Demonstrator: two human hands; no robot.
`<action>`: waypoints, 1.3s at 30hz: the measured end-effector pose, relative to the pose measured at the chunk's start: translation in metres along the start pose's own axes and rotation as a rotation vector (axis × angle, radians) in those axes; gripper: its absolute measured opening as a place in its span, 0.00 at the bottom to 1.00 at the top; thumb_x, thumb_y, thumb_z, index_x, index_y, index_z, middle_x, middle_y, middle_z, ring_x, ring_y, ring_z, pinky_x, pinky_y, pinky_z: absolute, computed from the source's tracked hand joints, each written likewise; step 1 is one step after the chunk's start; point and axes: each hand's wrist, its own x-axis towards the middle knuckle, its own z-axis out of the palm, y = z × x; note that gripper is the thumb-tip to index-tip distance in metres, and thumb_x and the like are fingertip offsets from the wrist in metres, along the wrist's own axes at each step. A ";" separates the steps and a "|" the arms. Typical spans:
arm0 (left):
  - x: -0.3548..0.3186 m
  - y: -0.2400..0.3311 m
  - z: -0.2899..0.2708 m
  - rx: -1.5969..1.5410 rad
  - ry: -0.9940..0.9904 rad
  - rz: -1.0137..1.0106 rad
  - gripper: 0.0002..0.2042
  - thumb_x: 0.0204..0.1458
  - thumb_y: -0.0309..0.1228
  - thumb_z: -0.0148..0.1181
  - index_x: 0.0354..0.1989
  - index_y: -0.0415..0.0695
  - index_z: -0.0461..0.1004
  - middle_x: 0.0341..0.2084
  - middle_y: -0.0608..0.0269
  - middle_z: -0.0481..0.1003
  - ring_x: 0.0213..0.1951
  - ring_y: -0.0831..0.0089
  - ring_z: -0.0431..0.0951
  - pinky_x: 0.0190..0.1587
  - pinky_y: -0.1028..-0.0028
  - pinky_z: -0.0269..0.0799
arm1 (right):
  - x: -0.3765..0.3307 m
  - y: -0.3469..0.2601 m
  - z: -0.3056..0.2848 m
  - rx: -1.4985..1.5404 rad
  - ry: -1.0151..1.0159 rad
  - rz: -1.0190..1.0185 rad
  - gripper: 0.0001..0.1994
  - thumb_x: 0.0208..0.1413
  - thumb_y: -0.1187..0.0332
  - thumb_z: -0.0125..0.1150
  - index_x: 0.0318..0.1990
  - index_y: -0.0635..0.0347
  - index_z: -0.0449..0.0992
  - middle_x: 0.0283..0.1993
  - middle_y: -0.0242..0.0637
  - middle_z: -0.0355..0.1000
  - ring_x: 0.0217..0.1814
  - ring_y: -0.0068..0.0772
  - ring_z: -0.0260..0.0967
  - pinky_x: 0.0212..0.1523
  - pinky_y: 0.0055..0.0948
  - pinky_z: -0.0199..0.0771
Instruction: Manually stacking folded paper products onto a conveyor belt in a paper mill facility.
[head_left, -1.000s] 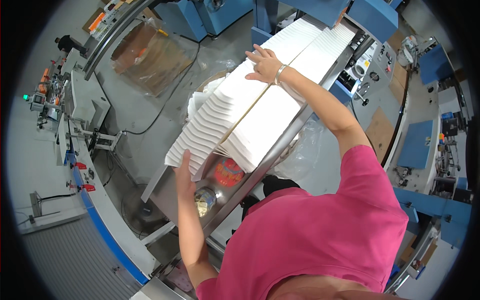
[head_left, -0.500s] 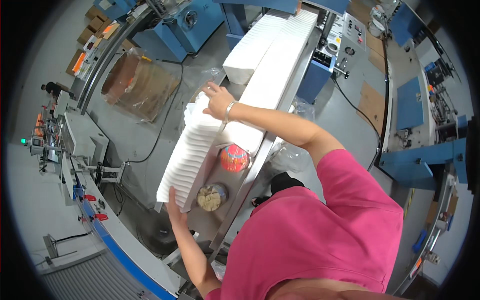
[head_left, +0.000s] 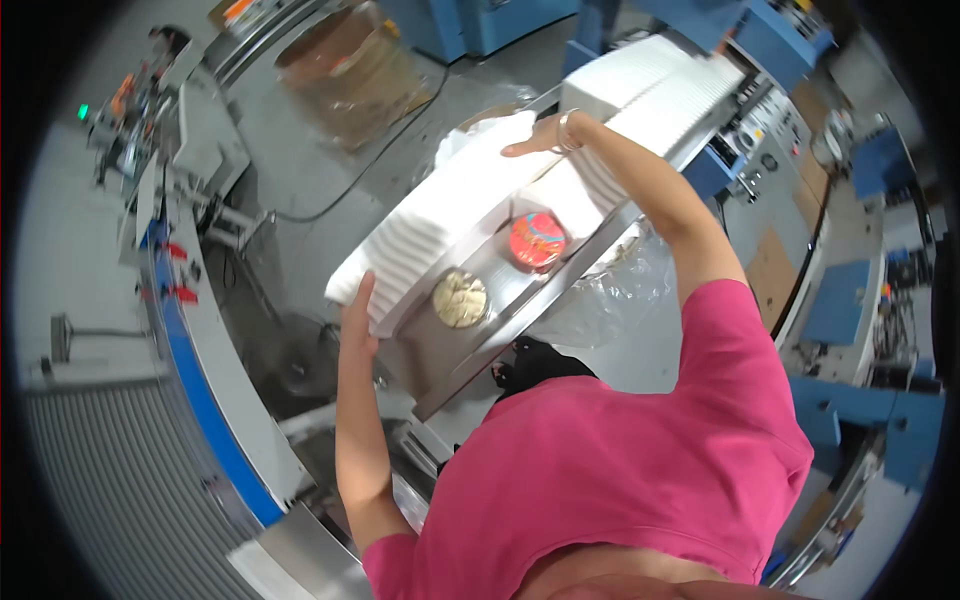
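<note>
A long row of white folded paper sheets [head_left: 435, 215], packed like tissues or napkins, lies along the left side of a metal table. My left hand [head_left: 358, 318] grips its near left end, thumb over the top and the other fingers mostly hidden behind. At the far end my right hand [head_left: 550, 138], with a bracelet at the wrist, is closed round the row, its thumb laid on top. Beside the row stand a round red container [head_left: 538, 242] and a round container with bunched cream-coloured contents [head_left: 460, 298].
More rows of white folded paper [head_left: 640, 80] run along the metal table [head_left: 430, 375] to a blue machine [head_left: 770, 45]. A plastic-lined carton [head_left: 350, 75] stands on the floor at the far left. Clear plastic film [head_left: 610, 305] hangs by the table's right edge.
The view has turned, so the table lies more slantwise. My right hand's fingers, spread over the far end before, now wrap round it. My left hand stays at the near end.
</note>
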 end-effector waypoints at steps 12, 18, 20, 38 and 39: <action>-0.014 -0.005 0.038 -0.025 0.144 0.187 0.24 0.42 0.24 0.68 0.50 0.38 0.70 0.42 0.58 0.76 0.43 0.67 0.78 0.45 0.71 0.75 | 0.001 -0.063 0.019 0.081 -0.002 -0.210 0.24 0.36 0.51 0.63 0.27 0.70 0.75 0.27 0.44 0.72 0.31 0.33 0.67 0.34 0.32 0.68; -0.016 -0.024 0.041 -0.186 0.097 0.184 0.19 0.41 0.28 0.71 0.43 0.40 0.74 0.37 0.59 0.77 0.38 0.68 0.78 0.41 0.66 0.76 | 0.000 -0.041 0.017 0.171 0.076 -0.307 0.20 0.42 0.56 0.62 0.31 0.68 0.76 0.27 0.36 0.73 0.30 0.26 0.67 0.32 0.30 0.68; -0.002 -0.036 0.038 -0.094 0.172 0.229 0.28 0.37 0.30 0.74 0.48 0.39 0.69 0.38 0.61 0.76 0.39 0.68 0.77 0.44 0.68 0.74 | -0.019 -0.056 0.005 0.123 0.065 -0.240 0.21 0.42 0.60 0.60 0.40 0.70 0.74 0.32 0.34 0.74 0.34 0.27 0.68 0.36 0.28 0.69; -0.256 0.015 -0.079 -0.138 0.793 0.727 0.30 0.41 0.25 0.68 0.54 0.40 0.62 0.47 0.60 0.71 0.49 0.69 0.72 0.53 0.68 0.67 | -0.031 -0.348 0.026 0.086 -0.117 -1.047 0.29 0.43 0.61 0.61 0.53 0.69 0.69 0.47 0.39 0.72 0.48 0.30 0.68 0.52 0.29 0.68; -0.287 0.005 -0.095 -0.173 0.858 0.725 0.30 0.41 0.25 0.68 0.55 0.39 0.62 0.48 0.59 0.70 0.50 0.69 0.71 0.53 0.69 0.67 | -0.047 -0.385 0.048 0.099 -0.167 -1.090 0.29 0.43 0.60 0.61 0.53 0.68 0.69 0.48 0.40 0.72 0.49 0.32 0.68 0.53 0.30 0.67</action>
